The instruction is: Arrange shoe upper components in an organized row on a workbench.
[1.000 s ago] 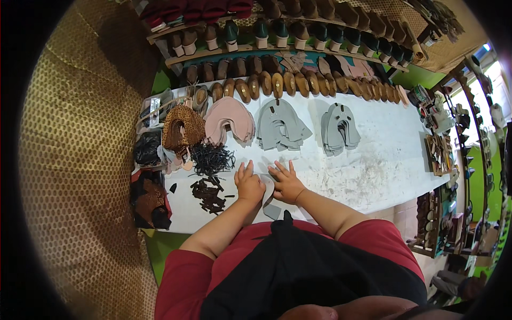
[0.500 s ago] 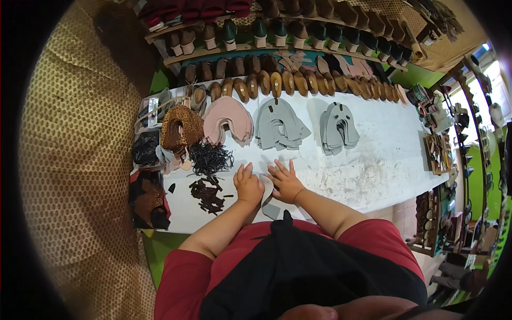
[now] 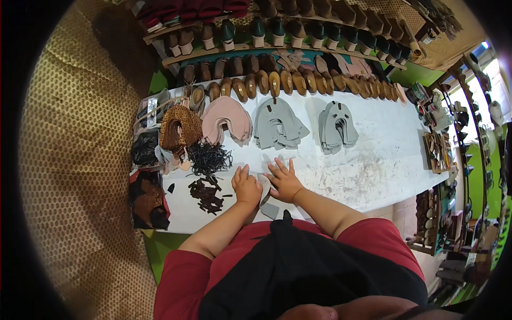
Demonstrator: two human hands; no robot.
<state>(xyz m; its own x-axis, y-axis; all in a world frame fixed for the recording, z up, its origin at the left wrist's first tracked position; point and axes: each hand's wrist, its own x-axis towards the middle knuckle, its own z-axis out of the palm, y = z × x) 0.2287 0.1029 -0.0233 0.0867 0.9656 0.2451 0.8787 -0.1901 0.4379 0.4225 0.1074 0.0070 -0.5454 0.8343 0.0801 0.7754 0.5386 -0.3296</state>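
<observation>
Head view: both hands work low at the frame's centre, on the near side of the desk [image 3: 392, 128].
Grey piece: the curved grey piece [image 3: 264, 184] lies between the hands, at the lower centre; the flat grey part below it may be the same piece or another, I cannot tell.
Left hand: palm down at the piece's left side, the left hand [image 3: 247, 185] has its fingers loosely bent; whether it pinches the edge is hidden.
Right hand: fingers spread wide, the right hand [image 3: 284, 180] rests at the piece's right side, gripping nothing visible.
Handling: the piece looks thin and bendy, so light, even pressure from both sides should suit it; pulling one edge could skew the curve.
Left side: brown strips [image 3: 207, 195] lie near the left hand and black straps [image 3: 210, 158] above them, limiting elbow room.
Upper centre: leopard stack [image 3: 178, 129], pink stack [image 3: 228, 117], two grey stacks [image 3: 274, 125], then a row of lasts [image 3: 274, 82].
Lower edge: the apron [image 3: 272, 256] sits close to the flat grey part and could catch it.
Desk right: dark smudges might mark pale material.
</observation>
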